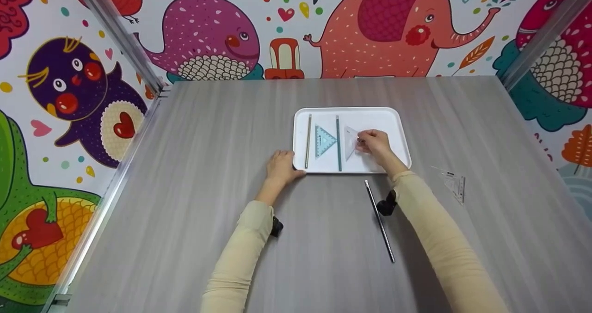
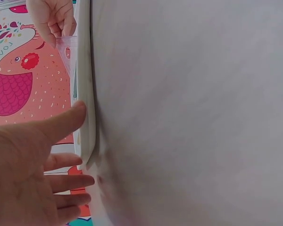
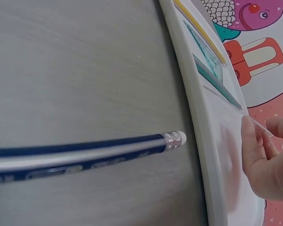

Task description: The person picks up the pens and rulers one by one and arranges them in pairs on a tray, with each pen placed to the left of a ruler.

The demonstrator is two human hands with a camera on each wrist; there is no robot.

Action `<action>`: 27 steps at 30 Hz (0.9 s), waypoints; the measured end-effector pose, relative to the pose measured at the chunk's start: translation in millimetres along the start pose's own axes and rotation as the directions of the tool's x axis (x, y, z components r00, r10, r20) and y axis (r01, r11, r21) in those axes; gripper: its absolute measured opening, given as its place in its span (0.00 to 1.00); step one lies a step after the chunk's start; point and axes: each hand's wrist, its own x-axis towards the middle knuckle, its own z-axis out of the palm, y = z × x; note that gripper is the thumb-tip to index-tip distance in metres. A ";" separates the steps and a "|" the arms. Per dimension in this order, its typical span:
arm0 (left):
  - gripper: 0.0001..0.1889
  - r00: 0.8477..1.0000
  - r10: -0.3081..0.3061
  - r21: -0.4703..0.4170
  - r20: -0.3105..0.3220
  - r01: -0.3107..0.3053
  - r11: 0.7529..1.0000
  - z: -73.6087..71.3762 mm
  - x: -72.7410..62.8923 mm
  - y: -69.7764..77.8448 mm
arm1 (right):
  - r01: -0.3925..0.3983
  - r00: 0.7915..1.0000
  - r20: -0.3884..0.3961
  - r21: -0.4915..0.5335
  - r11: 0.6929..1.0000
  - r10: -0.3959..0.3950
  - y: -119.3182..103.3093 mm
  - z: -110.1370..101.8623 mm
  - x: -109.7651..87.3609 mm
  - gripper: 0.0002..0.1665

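Observation:
My right hand (image 1: 375,144) pinches a clear pinkish set square (image 1: 350,142) by its right corner, over the right half of a white tray (image 1: 393,119). In the right wrist view the thumb and fingers meet on its thin edge. My left hand (image 1: 280,169) is at the tray's front left corner, thumb along the front rim and straight fingers by the left side, as the left wrist view shows. In the tray, from left, lie a yellowish pencil (image 1: 308,142), a light blue set square (image 1: 324,141) and a teal pencil (image 1: 339,144).
On the grey table (image 1: 208,132), a dark striped pencil (image 1: 380,223) with a white eraser lies in front of the tray, beside the right wrist. A clear set square (image 1: 455,186) lies right of the right forearm. Cartoon-printed walls (image 1: 286,17) border the table at the back and sides.

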 end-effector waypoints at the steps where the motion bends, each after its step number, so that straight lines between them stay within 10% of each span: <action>1: 0.30 1.000 0.000 -0.002 0.000 0.000 1.000 -0.2 -0.2 -0.1 | 0.004 1.000 0.000 -0.002 1.000 -0.004 0.3 -0.1 0.1 0.04; 14: 0.30 1.000 -0.002 -0.011 0.005 0.002 1.000 -0.7 -0.6 -0.2 | 0.024 1.000 0.012 -0.024 0.999 -0.024 2.0 -4.6 0.7 0.10; 19: 0.32 1.000 0.004 0.010 0.008 -0.004 1.000 -0.1 0.3 -1.2 | 0.106 0.994 0.024 -0.202 0.974 -0.103 0.9 -7.9 -1.6 0.14; 22: 0.33 1.000 -0.004 0.007 0.016 0.004 1.000 -0.1 0.5 -1.1 | 0.242 0.966 0.041 -0.485 0.840 -0.254 0.2 -10.0 -4.7 0.18; 27: 0.33 1.000 -0.017 -0.004 0.020 0.018 1.000 0.1 0.7 -0.9 | 0.345 0.879 0.125 -0.833 0.433 -0.461 -2.9 -9.5 -14.7 0.27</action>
